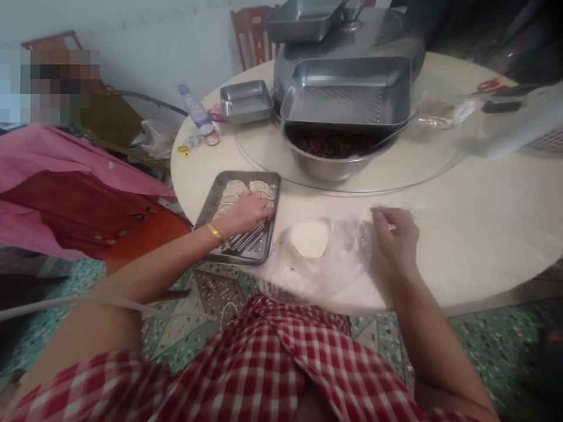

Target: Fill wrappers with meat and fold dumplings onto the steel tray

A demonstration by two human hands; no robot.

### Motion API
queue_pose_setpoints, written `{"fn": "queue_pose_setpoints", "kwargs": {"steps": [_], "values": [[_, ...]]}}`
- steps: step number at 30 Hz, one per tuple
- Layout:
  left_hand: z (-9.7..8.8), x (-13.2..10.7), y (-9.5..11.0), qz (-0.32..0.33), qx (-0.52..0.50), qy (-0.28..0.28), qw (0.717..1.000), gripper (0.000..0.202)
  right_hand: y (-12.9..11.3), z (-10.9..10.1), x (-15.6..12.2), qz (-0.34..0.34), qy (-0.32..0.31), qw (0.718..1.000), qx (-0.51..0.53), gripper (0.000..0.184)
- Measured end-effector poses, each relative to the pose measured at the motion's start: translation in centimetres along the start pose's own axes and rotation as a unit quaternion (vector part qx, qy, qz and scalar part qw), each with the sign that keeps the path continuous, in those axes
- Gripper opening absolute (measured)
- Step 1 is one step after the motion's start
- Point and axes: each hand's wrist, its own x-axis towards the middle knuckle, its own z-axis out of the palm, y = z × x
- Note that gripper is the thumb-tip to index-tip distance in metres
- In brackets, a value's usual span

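Note:
My left hand [250, 212] reaches into a dark metal tray [269, 249], its fingers bent down and closed on a dumpling that they mostly hide. Pale folded dumplings [234, 187] lie in rows in the tray's far half. My right hand [398, 234] hovers at or rests on the table, loosely curled, thumb a little apart from the fingers, with nothing visible in it. Between my hands a round white dough wrapper [310, 238] lies flat on a clear plastic bag [347, 246]. The bag's edge hangs over the table edge.
Beyond, a steel bowl of dark filling [329, 167] stands on a glass turntable [259, 167], with an empty metal pan [343, 102] over its far part. A smaller pan [246, 102], a water bottle [196, 111] and a small jar [211, 136] stand left. A cable [109, 300] crosses my left arm.

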Motion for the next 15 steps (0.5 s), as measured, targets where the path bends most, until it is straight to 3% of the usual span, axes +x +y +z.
{"fn": "queue_pose_setpoints", "kwargs": {"steps": [6, 9, 11, 13, 15], "values": [[0.0, 0.2, 0.6, -0.003, -0.017, -0.005, 1.0, 0.016, 0.3, 0.1, 0.0, -0.003, -0.002, 1.0, 0.001, 0.027], [-0.5, -0.1, -0.1, -0.03, -0.021, 0.0, 0.999, 0.02, 0.4, 0.0, 0.0, 0.004, -0.007, 1.0, -0.003, 0.028], [-1.1, -1.0, -1.3, -0.088, -0.025, 0.017, 0.996, 0.027, 0.5, 0.0, -0.1, -0.002, -0.006, 1.0, -0.005, 0.028], [-1.7, -2.1, -2.6, -0.21, -0.036, 0.043, 0.976, 0.03, 0.6, 0.0, -0.1, -0.01, -0.003, 1.0, -0.007, 0.027], [-1.9, -3.2, -3.4, -0.271, -0.031, 0.038, 0.961, 0.031, 0.6, -0.1, -0.1, -0.014, 0.0, 1.0, -0.011, 0.026]]}}
